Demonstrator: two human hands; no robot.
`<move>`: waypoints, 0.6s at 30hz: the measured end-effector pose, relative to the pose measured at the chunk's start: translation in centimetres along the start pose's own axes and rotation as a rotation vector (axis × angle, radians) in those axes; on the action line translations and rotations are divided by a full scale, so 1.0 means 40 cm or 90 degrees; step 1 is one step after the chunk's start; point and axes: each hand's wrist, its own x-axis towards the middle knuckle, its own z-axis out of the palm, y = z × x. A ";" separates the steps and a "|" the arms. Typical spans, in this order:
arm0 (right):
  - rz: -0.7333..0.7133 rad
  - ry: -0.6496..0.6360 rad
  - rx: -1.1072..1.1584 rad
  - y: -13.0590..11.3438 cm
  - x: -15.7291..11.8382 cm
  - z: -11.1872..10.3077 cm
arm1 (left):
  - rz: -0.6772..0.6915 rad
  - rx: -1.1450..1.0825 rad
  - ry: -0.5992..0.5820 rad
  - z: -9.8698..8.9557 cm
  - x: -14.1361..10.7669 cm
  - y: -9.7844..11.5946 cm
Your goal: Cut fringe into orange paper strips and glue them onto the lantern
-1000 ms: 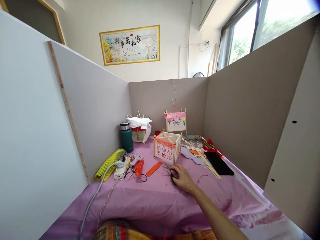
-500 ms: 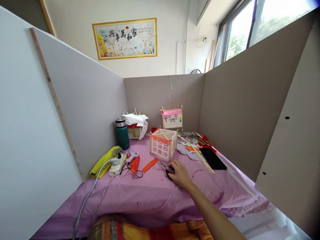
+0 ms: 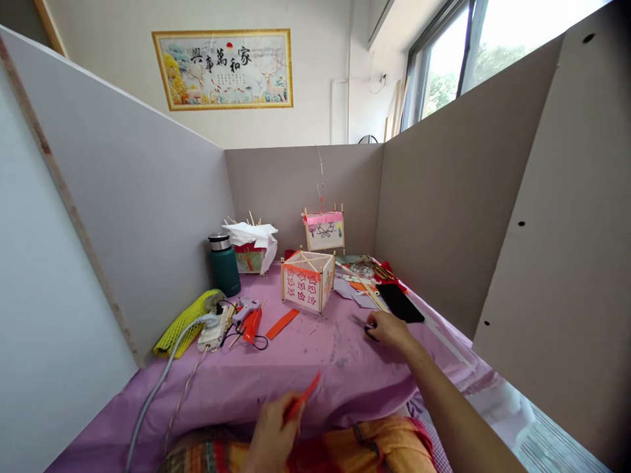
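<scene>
Low at the table's front edge, my left hand (image 3: pixel 275 420) is closed on an orange-red paper strip (image 3: pixel 308 393), which points up to the right. My right hand (image 3: pixel 392 330) grips the dark handles of a pair of scissors (image 3: pixel 359 322) at the right side of the table; their blades point left and look blurred. Beyond both hands stands a square paper lantern (image 3: pixel 303 290) with a stick frame, red star drawings and an orange top border. Another orange strip (image 3: pixel 282 324) lies flat in front of it.
At left are a green bottle (image 3: pixel 225 266), a power strip (image 3: pixel 213 334), a purple glue gun (image 3: pixel 246 309) and yellow netting (image 3: pixel 185 322). A pink-topped lantern (image 3: pixel 325 230) and a tissue-covered one (image 3: pixel 254 246) stand behind. A black phone-like slab (image 3: pixel 400 303) lies right. Grey panels enclose the table.
My right hand has carried the scissors to the right, away from the lantern. My left hand has come into view with the orange-red strip. The view has turned slightly right.
</scene>
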 end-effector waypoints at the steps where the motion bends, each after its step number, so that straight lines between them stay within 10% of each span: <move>1: 0.050 0.039 -0.016 0.005 -0.008 -0.010 | 0.031 -0.003 0.056 -0.021 0.039 0.021; 10: -0.335 0.030 0.080 -0.210 -0.068 0.080 | 0.020 0.121 0.347 -0.083 0.317 0.067; 18: -0.043 0.012 -0.030 -0.043 -0.032 -0.032 | -0.011 0.287 0.257 -0.074 0.322 0.045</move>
